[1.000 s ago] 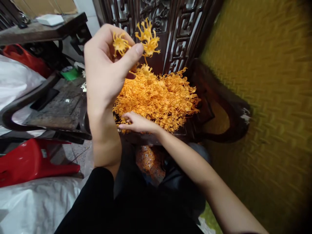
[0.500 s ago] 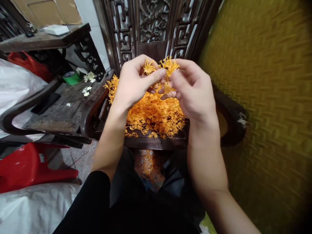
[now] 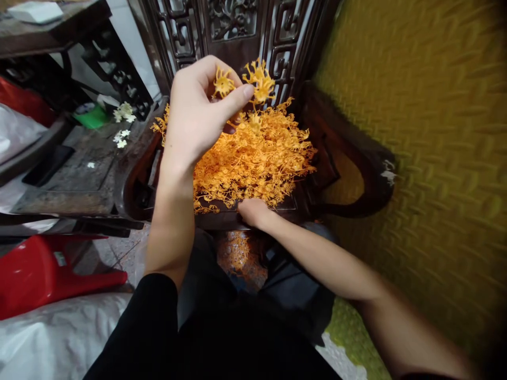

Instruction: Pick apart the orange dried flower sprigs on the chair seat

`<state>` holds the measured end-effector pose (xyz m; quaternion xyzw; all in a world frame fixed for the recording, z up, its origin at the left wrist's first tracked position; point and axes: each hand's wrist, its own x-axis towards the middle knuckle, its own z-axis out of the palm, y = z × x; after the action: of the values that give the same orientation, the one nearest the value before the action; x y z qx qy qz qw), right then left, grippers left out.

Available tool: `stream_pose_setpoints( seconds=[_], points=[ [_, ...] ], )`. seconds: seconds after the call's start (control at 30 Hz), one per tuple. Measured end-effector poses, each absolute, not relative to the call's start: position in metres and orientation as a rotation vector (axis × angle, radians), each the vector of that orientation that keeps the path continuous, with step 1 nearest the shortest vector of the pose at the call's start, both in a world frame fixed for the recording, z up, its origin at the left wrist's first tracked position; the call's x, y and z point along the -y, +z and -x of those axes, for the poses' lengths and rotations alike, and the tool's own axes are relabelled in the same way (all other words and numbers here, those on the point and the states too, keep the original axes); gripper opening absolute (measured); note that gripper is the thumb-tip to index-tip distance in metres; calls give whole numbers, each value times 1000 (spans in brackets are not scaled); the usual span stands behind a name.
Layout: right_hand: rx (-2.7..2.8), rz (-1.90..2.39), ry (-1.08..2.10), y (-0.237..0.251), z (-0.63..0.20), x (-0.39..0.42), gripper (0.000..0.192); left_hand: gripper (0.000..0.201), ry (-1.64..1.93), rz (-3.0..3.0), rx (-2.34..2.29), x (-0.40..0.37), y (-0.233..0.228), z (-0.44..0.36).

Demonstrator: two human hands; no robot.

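At the near edge of the orange pile (image 3: pixel 261 158), your right hand (image 3: pixel 254 212) has come down, grip hidden, leaving your left hand (image 3: pixel 198 112) alone pinching the sprigs (image 3: pixel 261 87).

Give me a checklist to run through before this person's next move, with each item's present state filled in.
1. Left hand grips orange pieces between thumb and fingers: ok.
2. Orange pile rests on the chair seat: ok.
3. Right hand at the pile's front edge: ok.
4. Right hand holding a piece: cannot tell, fingertips hidden.
5. Both hands together at the held pieces: not ok, right hand is lower, apart.
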<state>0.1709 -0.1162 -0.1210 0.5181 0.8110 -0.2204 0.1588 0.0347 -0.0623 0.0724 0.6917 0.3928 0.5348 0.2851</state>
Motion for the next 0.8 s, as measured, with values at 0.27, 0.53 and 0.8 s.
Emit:
stream_pose_setpoints(
  seconds=[0.27,0.53,0.8],
  points=[
    [-2302,-1537,-688,-139,-158,122,38,29,1372,-1798,-1005,59,68,-28],
    [-2759,-1687,-1035,-35,-219,89,23,25,1312,-1543,-937,65,75,-21],
    [-3471,-1807,-1780,52,-222,65,19,11,1336,-1723,-1002,58,70,-25]
  ],
)
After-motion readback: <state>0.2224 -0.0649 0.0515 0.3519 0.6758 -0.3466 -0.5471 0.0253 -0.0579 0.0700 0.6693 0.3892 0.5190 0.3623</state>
